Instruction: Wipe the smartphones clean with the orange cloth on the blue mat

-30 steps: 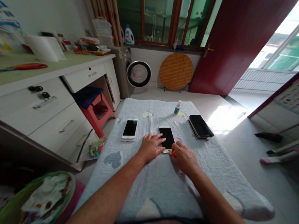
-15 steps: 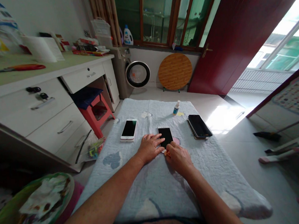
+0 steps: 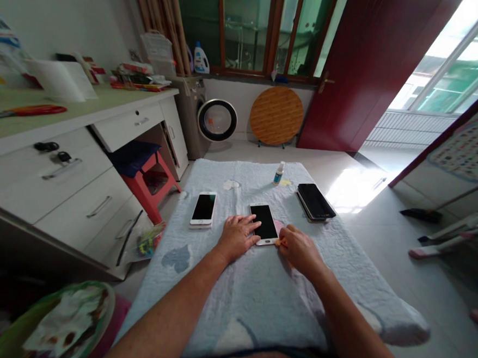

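Note:
A white-framed phone [image 3: 265, 224] with a dark screen lies on the cloth-covered table [image 3: 247, 298]. Fingers spread, my left hand [image 3: 238, 237] rests on its left edge. My right hand [image 3: 299, 247] pinches a small orange cloth [image 3: 281, 242] against the phone's lower right corner. To the left lies a white phone [image 3: 204, 208], which seems to sit on another one. Some dark-screened phones [image 3: 316, 201] are stacked at the right. A small spray bottle [image 3: 279, 173] with a white top stands toward the table's far side.
On the left are a white desk [image 3: 70, 185] and a red stool [image 3: 151, 182] with a dark blue top. A waste bin [image 3: 111, 308] is at the lower left. A washing machine [image 3: 194, 116] with its door open and a round wooden board [image 3: 276, 115] stand beyond the table.
My right hand has moved right with the orange cloth, from the phone's bottom edge to its lower right corner, uncovering the bottom edge. My left hand stays on the phone. The view has shifted slightly.

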### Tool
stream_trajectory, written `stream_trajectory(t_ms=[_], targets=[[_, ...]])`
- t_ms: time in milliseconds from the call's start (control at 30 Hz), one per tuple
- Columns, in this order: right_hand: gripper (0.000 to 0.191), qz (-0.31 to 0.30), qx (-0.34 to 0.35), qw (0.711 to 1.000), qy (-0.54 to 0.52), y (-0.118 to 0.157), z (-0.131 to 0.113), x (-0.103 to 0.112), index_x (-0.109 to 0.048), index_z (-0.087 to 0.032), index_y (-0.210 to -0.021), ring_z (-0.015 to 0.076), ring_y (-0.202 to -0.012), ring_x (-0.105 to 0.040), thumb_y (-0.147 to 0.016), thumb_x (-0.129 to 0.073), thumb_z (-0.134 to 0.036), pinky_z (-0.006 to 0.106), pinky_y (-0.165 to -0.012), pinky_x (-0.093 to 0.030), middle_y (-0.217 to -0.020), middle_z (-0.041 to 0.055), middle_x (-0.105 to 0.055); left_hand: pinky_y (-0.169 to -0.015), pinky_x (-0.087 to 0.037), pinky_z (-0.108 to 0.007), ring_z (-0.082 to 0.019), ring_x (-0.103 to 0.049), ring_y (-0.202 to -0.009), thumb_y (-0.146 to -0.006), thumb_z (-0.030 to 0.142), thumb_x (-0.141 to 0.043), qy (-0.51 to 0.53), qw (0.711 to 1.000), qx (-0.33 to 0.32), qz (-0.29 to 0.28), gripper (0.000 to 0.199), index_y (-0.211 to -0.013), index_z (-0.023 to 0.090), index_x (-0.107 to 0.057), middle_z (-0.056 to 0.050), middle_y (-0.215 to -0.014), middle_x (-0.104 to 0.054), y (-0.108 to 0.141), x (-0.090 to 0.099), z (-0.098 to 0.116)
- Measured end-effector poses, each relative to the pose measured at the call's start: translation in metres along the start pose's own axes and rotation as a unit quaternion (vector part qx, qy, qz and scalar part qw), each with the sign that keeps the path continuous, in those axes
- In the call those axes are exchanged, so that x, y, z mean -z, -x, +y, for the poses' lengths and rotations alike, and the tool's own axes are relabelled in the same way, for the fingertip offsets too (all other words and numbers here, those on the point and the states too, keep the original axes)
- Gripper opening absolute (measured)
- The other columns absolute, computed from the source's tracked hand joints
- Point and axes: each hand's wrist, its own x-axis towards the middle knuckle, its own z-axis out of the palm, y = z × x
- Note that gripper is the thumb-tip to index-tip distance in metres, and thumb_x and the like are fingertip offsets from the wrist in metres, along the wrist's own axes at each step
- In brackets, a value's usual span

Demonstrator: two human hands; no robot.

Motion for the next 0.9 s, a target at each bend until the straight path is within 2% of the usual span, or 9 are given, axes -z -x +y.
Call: stream_trajectory(t_ms=[133, 300, 400, 500, 700, 900], targets=[[0.010, 0.028, -0.011, 0.999, -0.031, -0.003, 0.015, -0.002, -0.063, -0.019, -0.086, 0.0133, -0.073, -0.055, -0.083, -0.053, -0.020, 0.024, -0.063, -0.031, -0.089, 0.0028, -0.059, -0.105, -0.028, -0.047, -0.028, -0.043, -0.123, -0.086, 0.046, -0.058, 0.007, 1.000, -0.005, 0.001, 0.043, -0.128, 0.035, -0.055, 0.002, -0.144, -0.047, 0.000, 0.000, -0.001], [0.016, 0.085, 0.021, 0.985, -0.145, -0.008, 0.020, -0.010, -0.066, -0.017, -0.087, 0.0143, -0.078, -0.056, -0.085, -0.052, -0.024, 0.022, -0.072, -0.036, -0.085, 0.0036, -0.060, -0.108, -0.024, -0.050, -0.030, -0.041, -0.127, -0.088, 0.044, -0.056, 0.011, 1.000, 0.000, -0.004, 0.045, -0.131, 0.033, -0.052, 0.001, -0.145, -0.045, 0.002, 0.001, 0.001], [0.017, 0.066, 0.034, 0.983, -0.166, -0.012, 0.014, -0.011, -0.068, -0.017, -0.085, 0.0141, -0.079, -0.057, -0.084, -0.051, -0.020, 0.021, -0.073, -0.037, -0.083, 0.0038, -0.061, -0.110, -0.020, -0.053, -0.028, -0.038, -0.131, -0.089, 0.041, -0.054, 0.025, 1.000, 0.000, -0.009, 0.048, -0.136, 0.032, -0.047, -0.002, -0.146, -0.044, 0.002, -0.001, 0.001], [0.019, 0.045, 0.034, 0.988, -0.141, -0.021, 0.008, -0.009, -0.069, -0.017, -0.082, 0.0135, -0.078, -0.057, -0.083, -0.050, -0.017, 0.020, -0.072, -0.036, -0.080, 0.0043, -0.061, -0.112, -0.015, -0.055, -0.025, -0.036, -0.134, -0.091, 0.039, -0.052, 0.037, 0.999, -0.003, -0.018, 0.045, -0.134, 0.030, -0.047, -0.004, -0.147, -0.042, 0.001, -0.003, 0.002], [0.023, 0.028, 0.004, 0.997, -0.066, -0.062, 0.003, -0.006, -0.070, -0.015, -0.094, 0.0146, -0.082, -0.058, -0.081, -0.050, -0.013, 0.020, -0.071, -0.036, -0.089, 0.0076, -0.066, -0.113, -0.012, -0.055, -0.024, -0.034, -0.137, -0.092, 0.036, -0.049, 0.051, 0.998, 0.000, -0.040, 0.042, -0.133, 0.027, -0.049, -0.007, -0.148, -0.041, 0.001, 0.005, 0.007], [0.022, 0.036, -0.014, 0.998, -0.049, -0.110, 0.000, -0.007, -0.070, -0.013, -0.092, 0.0178, -0.085, -0.061, -0.083, -0.050, -0.014, 0.023, -0.070, -0.038, -0.091, 0.0115, -0.069, -0.115, -0.011, -0.052, -0.023, -0.034, -0.137, -0.092, 0.035, -0.049, 0.055, 0.997, -0.010, -0.045, 0.043, -0.133, 0.023, -0.049, -0.010, -0.148, -0.040, 0.001, 0.009, 0.009]])
